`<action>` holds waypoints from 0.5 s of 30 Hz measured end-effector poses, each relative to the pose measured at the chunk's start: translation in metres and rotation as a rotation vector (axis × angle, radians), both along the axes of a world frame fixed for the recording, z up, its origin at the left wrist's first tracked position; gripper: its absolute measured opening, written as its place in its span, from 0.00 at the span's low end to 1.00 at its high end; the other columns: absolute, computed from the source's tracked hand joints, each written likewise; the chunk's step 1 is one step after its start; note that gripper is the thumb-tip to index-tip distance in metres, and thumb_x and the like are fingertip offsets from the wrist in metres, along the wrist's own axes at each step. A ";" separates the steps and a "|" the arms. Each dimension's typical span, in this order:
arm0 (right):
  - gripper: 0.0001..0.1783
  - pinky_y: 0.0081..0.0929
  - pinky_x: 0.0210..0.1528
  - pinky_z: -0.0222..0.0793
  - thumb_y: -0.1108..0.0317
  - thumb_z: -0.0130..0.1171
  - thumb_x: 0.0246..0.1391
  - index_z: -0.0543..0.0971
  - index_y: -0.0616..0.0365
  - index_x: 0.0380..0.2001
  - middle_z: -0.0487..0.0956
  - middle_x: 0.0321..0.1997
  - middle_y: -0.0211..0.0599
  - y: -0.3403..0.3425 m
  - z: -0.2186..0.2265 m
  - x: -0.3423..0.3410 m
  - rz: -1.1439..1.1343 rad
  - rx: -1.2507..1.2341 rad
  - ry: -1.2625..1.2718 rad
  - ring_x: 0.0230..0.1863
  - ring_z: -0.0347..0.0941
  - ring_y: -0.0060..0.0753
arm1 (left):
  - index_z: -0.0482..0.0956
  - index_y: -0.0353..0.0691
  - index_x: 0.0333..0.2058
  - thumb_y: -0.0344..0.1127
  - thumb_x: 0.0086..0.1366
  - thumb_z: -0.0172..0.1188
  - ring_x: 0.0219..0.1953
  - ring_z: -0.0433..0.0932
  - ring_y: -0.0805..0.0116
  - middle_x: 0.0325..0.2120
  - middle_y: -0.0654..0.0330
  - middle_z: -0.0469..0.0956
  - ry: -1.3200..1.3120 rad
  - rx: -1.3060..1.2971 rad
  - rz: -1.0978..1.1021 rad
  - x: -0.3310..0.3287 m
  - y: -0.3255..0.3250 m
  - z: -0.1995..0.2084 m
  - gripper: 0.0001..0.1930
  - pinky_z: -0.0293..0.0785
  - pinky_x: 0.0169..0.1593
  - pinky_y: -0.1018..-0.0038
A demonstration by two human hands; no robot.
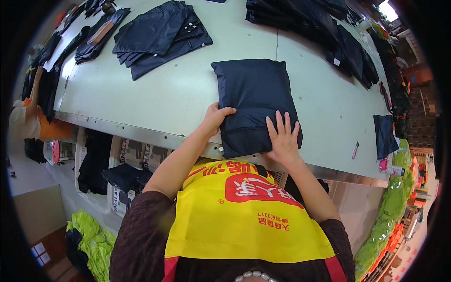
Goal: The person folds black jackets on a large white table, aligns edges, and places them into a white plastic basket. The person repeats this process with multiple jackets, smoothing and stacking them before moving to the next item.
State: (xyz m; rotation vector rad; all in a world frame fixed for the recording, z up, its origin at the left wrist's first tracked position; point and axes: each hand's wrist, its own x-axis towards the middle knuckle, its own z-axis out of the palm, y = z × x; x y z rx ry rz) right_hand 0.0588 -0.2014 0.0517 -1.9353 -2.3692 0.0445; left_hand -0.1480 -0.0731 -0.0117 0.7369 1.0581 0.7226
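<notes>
Pinching L edge of dk folded fabric bundle [253, 91], ctr of frame, w/ L grip [214, 118]; R grip [283, 141] splayed, lying flat atop it; bench [178, 94] beneath.

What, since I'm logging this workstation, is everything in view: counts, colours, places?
Table: 1, white, centre
Folded bundle: 1, dark navy, table's near edge
Folded fabric piles: several, dark navy, table's far side
Folded piece: 1, dark, table's right edge
Slim tool: 1, pinkish, table's right side
Bottle: 1, clear, pink cap, table's right corner
Crates: at least 2, white, under table
Fabric heaps: 2, yellow-green, lower left and right
Orange material: uncounted, orange, right edge
Co-worker: 1, orange and pale clothing, left edge
Apron: 1, yellow, person's front
Sleeves: 2, dark brown, lower edge
Left hand: 1, bare, bundle's left edge
Right hand: 1, bare, bundle's lower right
</notes>
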 end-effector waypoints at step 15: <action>0.25 0.25 0.50 0.65 0.63 0.58 0.52 0.70 0.67 0.50 0.76 0.46 0.38 0.014 -0.019 0.101 -0.417 -0.419 1.664 0.46 0.71 0.30 | 0.61 0.44 0.59 0.61 0.58 0.50 0.65 0.51 0.52 0.60 0.51 0.58 1.133 1.348 -0.331 0.044 -0.035 0.086 0.36 0.40 0.63 0.48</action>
